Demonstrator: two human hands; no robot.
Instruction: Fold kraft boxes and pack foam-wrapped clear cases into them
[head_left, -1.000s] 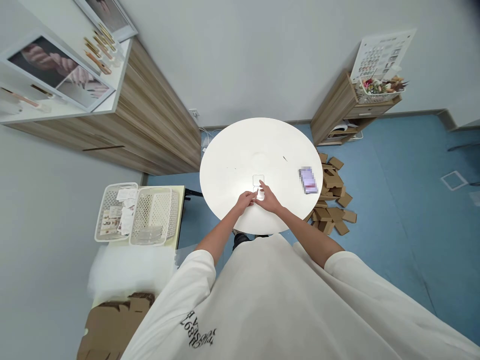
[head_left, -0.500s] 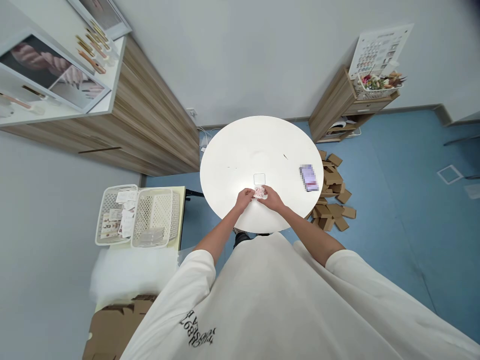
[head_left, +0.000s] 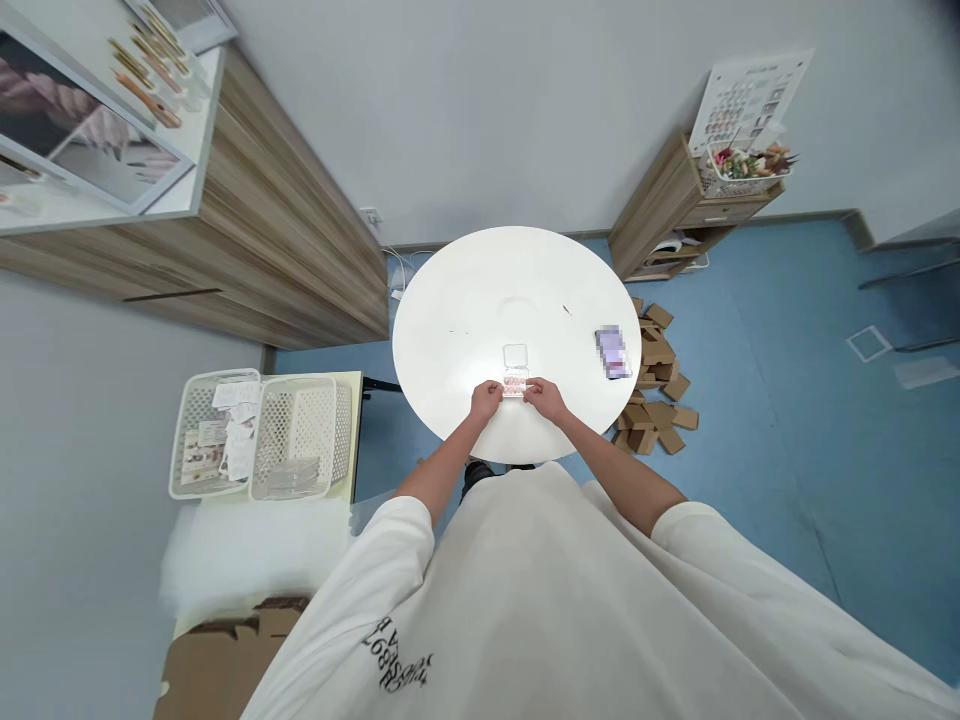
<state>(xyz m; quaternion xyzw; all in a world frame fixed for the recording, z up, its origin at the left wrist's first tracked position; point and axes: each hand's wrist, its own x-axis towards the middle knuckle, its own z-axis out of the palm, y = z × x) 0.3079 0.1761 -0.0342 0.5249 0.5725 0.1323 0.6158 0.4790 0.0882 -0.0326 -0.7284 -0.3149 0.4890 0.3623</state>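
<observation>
The clear case [head_left: 515, 355] lies open; fingers of our left hand [head_left: 486, 400] and right hand [head_left: 546, 400] pinch the pink insert [head_left: 514, 385], its seating unclear.

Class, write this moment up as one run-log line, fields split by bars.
left hand: at case's left edge | right hand: at right edge | clear case: open, pink items inside | pixelated purple object: on table
</observation>
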